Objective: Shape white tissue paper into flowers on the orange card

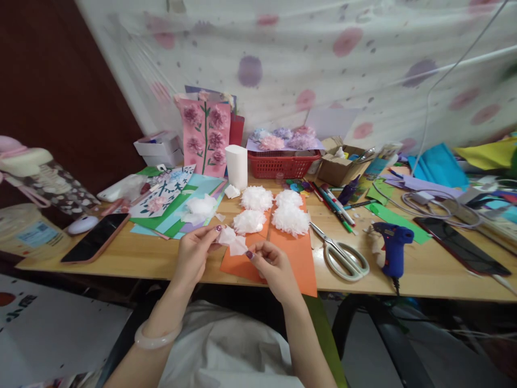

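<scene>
On my feed the left hand (194, 253) and right hand (274, 267) both wear dark maroon nail polish, and the forearms are bare. I see a smooth, pale, milky bangle (155, 339) circling the left wrist. A light grey-white garment (226, 345) covers the lap.

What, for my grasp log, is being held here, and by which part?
A small white tissue piece, pinched in fingertips: the left hand at its left edge, the right hand at its lower right edge.

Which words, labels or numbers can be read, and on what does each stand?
None can be read.
Blue label on the pale round tub, far left: too blurred.
Dark marks on the white sheet, lower left: unreadable.
White tissue piece in left hand and right hand: blank.
</scene>
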A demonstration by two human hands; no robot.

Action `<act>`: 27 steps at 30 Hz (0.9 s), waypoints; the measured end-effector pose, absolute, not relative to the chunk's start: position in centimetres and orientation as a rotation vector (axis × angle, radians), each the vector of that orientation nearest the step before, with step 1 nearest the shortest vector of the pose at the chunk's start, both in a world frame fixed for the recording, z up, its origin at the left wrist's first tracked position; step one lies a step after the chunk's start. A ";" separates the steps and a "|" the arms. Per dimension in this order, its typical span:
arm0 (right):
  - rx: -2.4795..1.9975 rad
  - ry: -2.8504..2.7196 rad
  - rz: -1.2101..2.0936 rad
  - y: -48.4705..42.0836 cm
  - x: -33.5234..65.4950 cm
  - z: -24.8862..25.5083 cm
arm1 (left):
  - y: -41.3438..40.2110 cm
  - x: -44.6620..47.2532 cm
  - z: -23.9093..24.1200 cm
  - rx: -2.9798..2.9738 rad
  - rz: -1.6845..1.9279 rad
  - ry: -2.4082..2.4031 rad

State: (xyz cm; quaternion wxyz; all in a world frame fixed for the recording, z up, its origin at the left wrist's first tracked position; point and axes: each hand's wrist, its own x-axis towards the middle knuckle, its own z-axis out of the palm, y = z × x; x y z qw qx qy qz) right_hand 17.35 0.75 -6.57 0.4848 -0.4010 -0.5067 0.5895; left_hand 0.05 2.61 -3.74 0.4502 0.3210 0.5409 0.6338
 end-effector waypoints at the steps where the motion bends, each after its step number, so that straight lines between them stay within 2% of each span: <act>1: -0.978 -1.234 1.436 0.8 17.3 -6.6 | 2.6 0.0 -3.8 0.795 1.566 1.341; 11: -0.972 -1.222 1.449 0.9 17.4 -6.9 | 3.3 -1.1 -4.0 0.750 1.732 1.332; 14: -0.971 -1.215 1.455 0.9 17.4 -6.8 | 2.8 -0.8 -3.9 0.937 1.768 1.450; 17: -0.960 -1.208 1.458 0.9 17.3 -6.7 | 1.8 0.0 -3.5 1.322 1.633 1.496; 20: -0.939 -1.214 1.447 0.9 17.4 -6.8 | 0.9 1.1 -3.2 1.564 1.425 1.346; 27: -0.906 -1.180 1.460 0.9 17.4 -7.0 | 1.0 1.6 -3.6 1.488 1.287 1.235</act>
